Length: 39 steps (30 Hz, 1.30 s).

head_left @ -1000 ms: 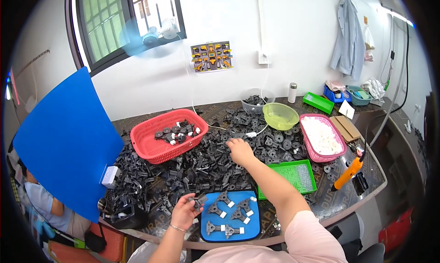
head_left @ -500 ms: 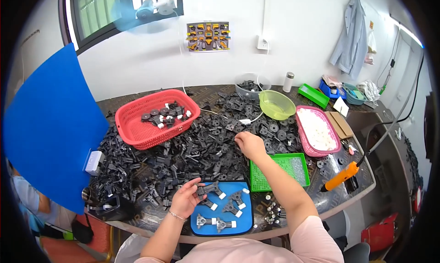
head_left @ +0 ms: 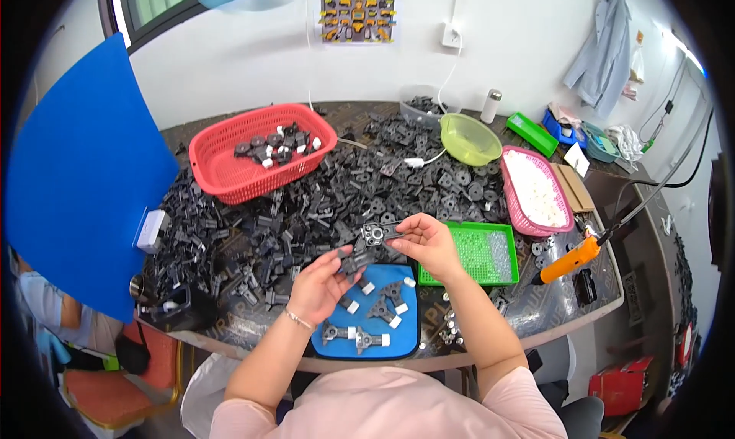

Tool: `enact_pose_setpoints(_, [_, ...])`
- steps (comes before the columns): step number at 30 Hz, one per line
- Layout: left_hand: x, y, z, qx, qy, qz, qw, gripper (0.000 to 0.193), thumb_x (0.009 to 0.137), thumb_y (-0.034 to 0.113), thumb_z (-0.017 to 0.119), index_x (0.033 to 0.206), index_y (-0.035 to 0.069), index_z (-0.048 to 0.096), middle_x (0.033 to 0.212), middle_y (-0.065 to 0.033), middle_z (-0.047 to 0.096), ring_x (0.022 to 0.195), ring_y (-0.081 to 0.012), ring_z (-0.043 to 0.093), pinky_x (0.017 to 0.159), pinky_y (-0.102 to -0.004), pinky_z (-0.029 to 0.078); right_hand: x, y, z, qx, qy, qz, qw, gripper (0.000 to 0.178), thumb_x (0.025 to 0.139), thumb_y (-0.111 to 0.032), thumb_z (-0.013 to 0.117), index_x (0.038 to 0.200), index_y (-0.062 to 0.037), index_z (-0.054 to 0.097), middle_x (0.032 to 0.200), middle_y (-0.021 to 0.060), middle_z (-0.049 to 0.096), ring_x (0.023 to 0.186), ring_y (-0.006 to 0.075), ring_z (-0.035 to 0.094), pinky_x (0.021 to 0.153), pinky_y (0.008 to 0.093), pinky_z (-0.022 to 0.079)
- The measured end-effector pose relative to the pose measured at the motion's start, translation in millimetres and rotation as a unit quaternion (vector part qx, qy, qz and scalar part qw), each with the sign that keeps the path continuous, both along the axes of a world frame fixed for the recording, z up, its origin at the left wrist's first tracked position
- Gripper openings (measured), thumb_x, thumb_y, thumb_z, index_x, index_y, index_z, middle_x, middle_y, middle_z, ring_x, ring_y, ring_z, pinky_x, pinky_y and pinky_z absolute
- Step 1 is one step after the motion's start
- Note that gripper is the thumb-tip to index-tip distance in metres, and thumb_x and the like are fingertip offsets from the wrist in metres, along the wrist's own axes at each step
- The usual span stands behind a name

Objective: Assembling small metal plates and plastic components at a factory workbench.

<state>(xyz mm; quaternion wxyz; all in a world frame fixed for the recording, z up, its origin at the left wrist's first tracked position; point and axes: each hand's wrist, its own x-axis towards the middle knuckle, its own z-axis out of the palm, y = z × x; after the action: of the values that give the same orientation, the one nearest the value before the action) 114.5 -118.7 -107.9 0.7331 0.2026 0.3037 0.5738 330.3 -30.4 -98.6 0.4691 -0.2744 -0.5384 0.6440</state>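
Note:
My left hand [head_left: 321, 287] is closed on a dark grey plastic part [head_left: 354, 261] above the blue mat's far edge. Between the fingertips of my right hand [head_left: 430, 246] is a flat black plastic piece [head_left: 377, 233] with a round hole, close above the left hand's part but apart from it as far as I can see. On the blue mat [head_left: 329, 344] lie several dark grey parts with white block ends [head_left: 369, 339]. Loose black plastic parts [head_left: 306, 225] spread in a wide heap beyond my hands.
A red basket [head_left: 210, 180] with mixed parts stands far left. The green tray [head_left: 505, 280], yellow bowl [head_left: 478, 152] and pink basket of white pieces [head_left: 563, 226] are on the right, near an orange power screwdriver [head_left: 570, 261]. Small metal pieces [head_left: 450, 328] lie beside the mat.
My right hand has come back from the heap toward my left hand, with the flat black piece in its fingers. My left hand has lifted slightly with its part. The view has tilted down.

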Motion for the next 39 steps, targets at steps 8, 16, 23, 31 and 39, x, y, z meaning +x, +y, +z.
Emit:
enact_pose_setpoints(8, [18.4, -8.5, 13.2, 0.034, -0.016, -0.039, 0.999, 0.035, 0.096, 0.010, 0.042, 0.128, -0.004, 0.046, 0.118, -0.0148, 0.057, 0.109, -0.0230, 0.057, 0.095, -0.0369, 0.047, 2.9, -38.2, 5.9, 0.007, -0.009, 0.028, 1.000, 0.016, 0.085, 0.004, 0.062, 0.099, 0.0009, 0.055, 0.093, 0.0103, 0.064, 0.086, 0.0186, 0.066, 0.076, 0.0277, 0.055])
enact_pose_setpoints(16, [14.8, -14.4, 10.1, 0.030, 0.002, -0.038, 0.999, 0.035, 0.096, 0.012, 0.045, 0.128, -0.003, 0.047, 0.117, -0.0125, 0.059, 0.108, -0.0199, 0.057, 0.096, -0.0352, 0.046, 12.5, -49.6, 16.4, -0.008, -0.057, 0.014, 0.998, 0.019, 0.083, 0.004, 0.064, 0.101, 0.0032, 0.057, 0.093, 0.0096, 0.065, 0.083, 0.0169, 0.066, 0.077, 0.0272, 0.055])
enact_pose_setpoints(23, [20.0, -18.1, 9.2, 0.049, 0.034, -0.049, 0.997, 0.034, 0.095, 0.008, 0.046, 0.127, -0.002, 0.050, 0.118, -0.0115, 0.059, 0.108, -0.0195, 0.057, 0.097, -0.0345, 0.045, 3.8, -47.2, -8.7, -0.009, -0.092, 0.021, 0.995, 0.009, 0.085, -0.005, 0.067, 0.089, -0.0005, 0.061, 0.073, 0.0002, 0.060, 0.061, 0.0062, 0.054, 0.054, 0.0181, 0.044])
enact_pose_setpoints(31, [19.2, -21.2, 3.5, 0.039, 0.044, -0.044, 0.997, 0.033, 0.095, 0.010, 0.048, 0.126, 0.001, 0.052, 0.118, -0.0089, 0.059, 0.109, -0.0189, 0.057, 0.097, -0.0347, 0.044, 1.1, -52.1, 1.5, -0.084, -0.126, 0.013, 0.988, 0.009, 0.083, -0.007, 0.069, 0.088, -0.0020, 0.062, 0.072, -0.0014, 0.061, 0.058, 0.0040, 0.052, 0.051, 0.0175, 0.042])
enact_pose_setpoints(39, [20.0, -22.7, 4.0, 0.009, 0.027, -0.052, 0.998, 0.034, 0.096, 0.016, 0.049, 0.127, 0.001, 0.052, 0.116, -0.0081, 0.059, 0.109, -0.0185, 0.056, 0.098, -0.0360, 0.042, -5.9, -58.3, -6.6, -0.055, -0.132, -0.052, 0.988, 0.011, 0.083, -0.008, 0.071, 0.086, -0.0014, 0.062, 0.071, 0.0004, 0.062, 0.054, 0.0038, 0.053, 0.048, 0.0167, 0.043])
